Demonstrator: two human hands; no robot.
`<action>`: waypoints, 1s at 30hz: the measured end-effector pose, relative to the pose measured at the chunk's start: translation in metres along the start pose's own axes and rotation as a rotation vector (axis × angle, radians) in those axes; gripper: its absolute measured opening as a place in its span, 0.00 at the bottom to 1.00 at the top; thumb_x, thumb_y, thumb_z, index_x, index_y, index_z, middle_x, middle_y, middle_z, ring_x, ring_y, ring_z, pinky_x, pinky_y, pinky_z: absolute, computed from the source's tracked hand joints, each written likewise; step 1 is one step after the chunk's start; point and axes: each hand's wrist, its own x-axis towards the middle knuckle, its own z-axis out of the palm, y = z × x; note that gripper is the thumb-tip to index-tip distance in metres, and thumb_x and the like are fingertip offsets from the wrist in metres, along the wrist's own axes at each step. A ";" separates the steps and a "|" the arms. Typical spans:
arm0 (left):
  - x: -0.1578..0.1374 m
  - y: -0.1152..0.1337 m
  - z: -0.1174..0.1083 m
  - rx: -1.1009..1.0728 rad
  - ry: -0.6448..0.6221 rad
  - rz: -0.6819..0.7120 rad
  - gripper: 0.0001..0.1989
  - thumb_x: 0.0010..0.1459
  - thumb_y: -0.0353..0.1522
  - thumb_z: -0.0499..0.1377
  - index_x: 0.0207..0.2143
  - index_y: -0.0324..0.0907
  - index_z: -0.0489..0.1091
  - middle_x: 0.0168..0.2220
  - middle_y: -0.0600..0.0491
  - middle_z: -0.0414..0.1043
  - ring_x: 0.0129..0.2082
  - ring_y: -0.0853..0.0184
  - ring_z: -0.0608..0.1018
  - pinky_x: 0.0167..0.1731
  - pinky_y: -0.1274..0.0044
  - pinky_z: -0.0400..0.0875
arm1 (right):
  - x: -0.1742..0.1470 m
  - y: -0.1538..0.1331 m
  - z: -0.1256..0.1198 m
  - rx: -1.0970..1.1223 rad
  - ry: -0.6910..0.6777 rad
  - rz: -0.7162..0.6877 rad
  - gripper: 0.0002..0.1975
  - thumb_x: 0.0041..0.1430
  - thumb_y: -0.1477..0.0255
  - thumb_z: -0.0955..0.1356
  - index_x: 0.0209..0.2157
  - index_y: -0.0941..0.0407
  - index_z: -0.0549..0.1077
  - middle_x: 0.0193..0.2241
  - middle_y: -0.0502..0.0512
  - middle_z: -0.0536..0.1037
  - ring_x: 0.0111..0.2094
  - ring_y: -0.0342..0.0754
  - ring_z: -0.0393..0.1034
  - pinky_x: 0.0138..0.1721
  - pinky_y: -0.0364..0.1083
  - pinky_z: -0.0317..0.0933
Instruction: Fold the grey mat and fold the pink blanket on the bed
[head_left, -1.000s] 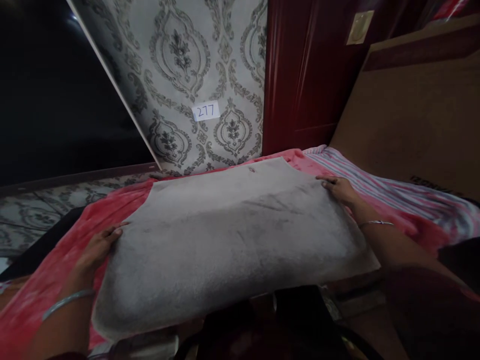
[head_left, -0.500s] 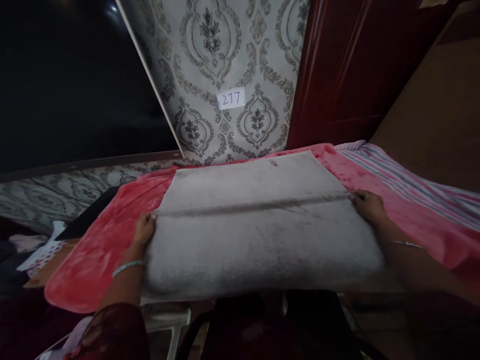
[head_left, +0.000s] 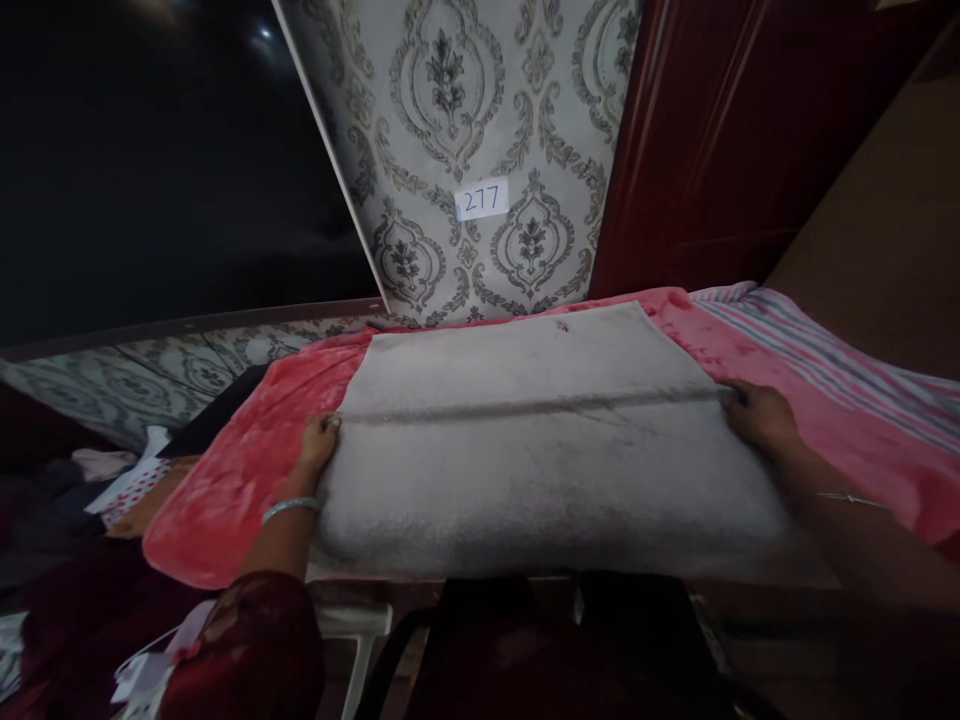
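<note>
Nearest the camera, a dark red patterned sleeve (head_left: 247, 650) covers the left arm, with a thin metal bangle (head_left: 289, 508) at the wrist. Just beyond it the left hand (head_left: 319, 445) grips the left end of a grey towel (head_left: 540, 450), fingers curled over the fold line. The right hand (head_left: 761, 415) grips the right end of the same fold in the same way, a slim bracelet (head_left: 847, 497) on its wrist. The towel is plush and matte, a wide rectangle folded over on itself, its near half doubled and thick and hanging a little past the near edge of the bed. It lies across a fuzzy pink blanket (head_left: 247, 470) that covers the bed, with a striped pink sheet (head_left: 840, 350) toward the right edge. Behind the far edge stands a wall of grey damask wallpaper (head_left: 480, 120) carrying a small white label (head_left: 481, 200) marked 277, and a glossy dark red door (head_left: 705, 140) to its right.
</note>
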 end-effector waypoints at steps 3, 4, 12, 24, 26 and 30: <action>-0.007 0.027 -0.002 0.079 0.112 0.009 0.16 0.54 0.32 0.54 0.42 0.38 0.77 0.45 0.39 0.77 0.50 0.48 0.76 0.51 0.59 0.70 | -0.013 -0.031 -0.003 -0.026 0.111 -0.026 0.24 0.63 0.70 0.62 0.57 0.66 0.74 0.52 0.77 0.75 0.54 0.64 0.68 0.52 0.59 0.63; -0.012 0.044 0.001 0.105 0.148 0.079 0.17 0.54 0.31 0.54 0.44 0.38 0.76 0.47 0.38 0.76 0.52 0.47 0.74 0.53 0.58 0.68 | -0.020 -0.050 -0.002 -0.009 0.140 -0.102 0.24 0.64 0.70 0.62 0.57 0.65 0.74 0.54 0.75 0.73 0.56 0.64 0.67 0.55 0.60 0.62; -0.080 0.228 0.066 -0.005 -0.166 0.859 0.20 0.63 0.32 0.60 0.57 0.41 0.69 0.55 0.42 0.71 0.56 0.55 0.71 0.56 0.63 0.65 | -0.090 -0.249 0.039 0.202 -0.108 -0.781 0.25 0.62 0.76 0.64 0.60 0.57 0.70 0.57 0.65 0.74 0.58 0.57 0.65 0.63 0.61 0.53; -0.075 0.215 0.089 0.161 -0.237 0.790 0.08 0.66 0.28 0.56 0.43 0.42 0.75 0.45 0.45 0.74 0.49 0.57 0.72 0.47 0.66 0.67 | -0.076 -0.221 0.043 0.102 -0.213 -0.662 0.18 0.66 0.77 0.62 0.50 0.53 0.79 0.51 0.59 0.79 0.53 0.52 0.69 0.58 0.54 0.54; -0.064 0.192 0.081 0.182 -0.225 0.753 0.07 0.65 0.28 0.57 0.42 0.42 0.75 0.44 0.44 0.74 0.48 0.57 0.73 0.48 0.66 0.67 | -0.065 -0.194 0.039 0.056 -0.186 -0.630 0.19 0.66 0.78 0.61 0.49 0.53 0.80 0.50 0.59 0.79 0.52 0.52 0.70 0.56 0.53 0.56; -0.041 0.135 0.058 0.203 -0.220 0.705 0.10 0.64 0.27 0.56 0.43 0.42 0.75 0.45 0.44 0.75 0.49 0.57 0.73 0.50 0.66 0.68 | -0.042 -0.125 0.030 -0.039 -0.111 -0.557 0.21 0.64 0.79 0.59 0.47 0.54 0.81 0.47 0.60 0.81 0.49 0.54 0.71 0.53 0.54 0.57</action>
